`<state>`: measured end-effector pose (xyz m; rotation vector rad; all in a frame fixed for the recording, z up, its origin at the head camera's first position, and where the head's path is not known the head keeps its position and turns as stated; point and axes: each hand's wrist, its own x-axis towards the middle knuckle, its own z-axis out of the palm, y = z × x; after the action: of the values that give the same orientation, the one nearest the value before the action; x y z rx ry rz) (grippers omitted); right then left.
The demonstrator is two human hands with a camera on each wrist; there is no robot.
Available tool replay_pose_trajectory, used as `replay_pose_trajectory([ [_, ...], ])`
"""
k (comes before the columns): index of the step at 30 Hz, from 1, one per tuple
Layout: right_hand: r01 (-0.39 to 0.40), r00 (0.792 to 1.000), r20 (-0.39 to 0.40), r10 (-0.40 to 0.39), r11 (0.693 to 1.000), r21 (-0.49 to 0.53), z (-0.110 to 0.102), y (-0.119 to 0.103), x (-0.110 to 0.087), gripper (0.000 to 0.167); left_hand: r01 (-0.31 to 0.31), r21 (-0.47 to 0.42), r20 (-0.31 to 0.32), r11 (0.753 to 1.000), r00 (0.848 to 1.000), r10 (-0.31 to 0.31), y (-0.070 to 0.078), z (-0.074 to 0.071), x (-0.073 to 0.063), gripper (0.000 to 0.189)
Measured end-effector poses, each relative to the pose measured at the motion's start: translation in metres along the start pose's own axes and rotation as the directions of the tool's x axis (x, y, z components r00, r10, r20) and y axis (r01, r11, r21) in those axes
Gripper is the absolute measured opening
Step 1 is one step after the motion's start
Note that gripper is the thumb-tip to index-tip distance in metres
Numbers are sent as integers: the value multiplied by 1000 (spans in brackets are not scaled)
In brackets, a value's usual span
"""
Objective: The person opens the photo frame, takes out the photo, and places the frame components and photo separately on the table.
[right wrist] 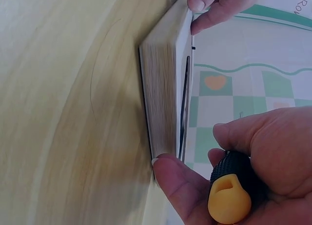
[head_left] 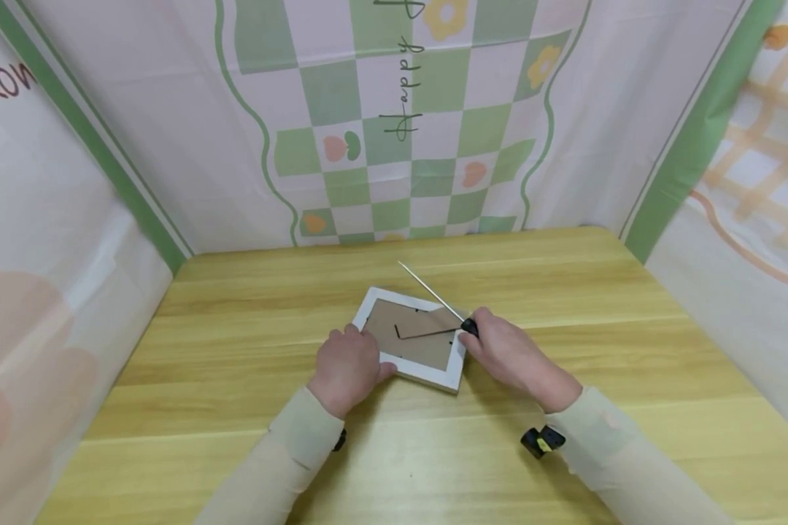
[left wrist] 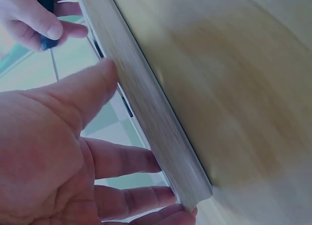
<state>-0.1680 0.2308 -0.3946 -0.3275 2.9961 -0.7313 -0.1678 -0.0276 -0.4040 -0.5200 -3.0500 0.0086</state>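
A white picture frame (head_left: 423, 370) lies back side up on the table, its brown backing board (head_left: 427, 354) facing me. Small dark tabs show along the board's edge, and a flap with a dark outline lies across it. My left hand (head_left: 349, 368) grips the frame's left end, thumb at the near side. In my right hand (head_left: 508, 350) is a screwdriver (head_left: 436, 297), its thin metal shaft pointing away to the far left above the frame. The right wrist view shows its black handle with a yellow end (right wrist: 229, 200); one fingertip there touches the frame's corner.
The wood-grain table (head_left: 249, 306) extends around the frame on all sides. Printed cloth walls (head_left: 407, 146) with green checks and lettering rise behind it and at both sides. A black wrist device (head_left: 542, 441) sits at my right sleeve.
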Motion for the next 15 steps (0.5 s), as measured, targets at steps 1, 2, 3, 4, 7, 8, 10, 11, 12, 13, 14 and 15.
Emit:
replay_pose_trajectory([
  [1, 1, 1000, 0, -1, 1000, 1, 1, 0, 0, 26, 1, 2, -3, 1000, 1000, -1, 0, 1, 0, 66],
  [2, 3, 1000, 1, -3, 1000, 0, 1, 0, 1, 26, 3, -2, -5, 1000, 1000, -3, 1, 1, 0, 64],
  [3, 5, 1000, 0, -5, 1000, -2, 1, 0, 1, 26, 6, -7, -6, 1000, 1000, -6, 1, 1, 0, 63],
  [4, 6, 1000, 1, -6, 1000, -3, 2, 1, 1, 26, 11, -17, -5, 1000, 1000, -11, 1, 2, 0, 61],
  [7, 6, 1000, 4, -6, 1000, -5, 3, 1, 2, 27, 34, -65, 7, 997, 999, -34, 3, 1, -1, 56],
  [8, 9, 1000, 6, -9, 1000, -5, 3, 1, 2, 27, 42, -82, 10, 996, 999, -41, 3, 1, -1, 54],
  [10, 7, 1000, 8, -7, 1000, -3, 4, 1, 2, 28, 50, -100, 16, 994, 999, -49, 4, 0, -2, 52],
  [11, 8, 1000, 8, -8, 1000, -1, 4, 1, 2, 28, 51, -101, 18, 994, 999, -50, 4, 0, -2, 51],
  [12, 9, 1000, 8, -9, 1000, 0, 4, 1, 2, 28, 52, -104, 17, 993, 999, -51, 5, -1, -3, 51],
  [13, 9, 1000, 8, -9, 1000, 2, 4, 1, 3, 28, 50, -99, 15, 994, 999, -49, 5, -1, -4, 50],
  [14, 10, 1000, 8, -10, 1000, 2, 4, 1, 3, 28, 48, -96, 13, 994, 999, -47, 6, -1, -5, 49],
  [15, 6, 1000, 9, -6, 1000, 2, 5, 1, 3, 28, 45, -86, 10, 995, 999, -44, 6, -1, -5, 49],
])
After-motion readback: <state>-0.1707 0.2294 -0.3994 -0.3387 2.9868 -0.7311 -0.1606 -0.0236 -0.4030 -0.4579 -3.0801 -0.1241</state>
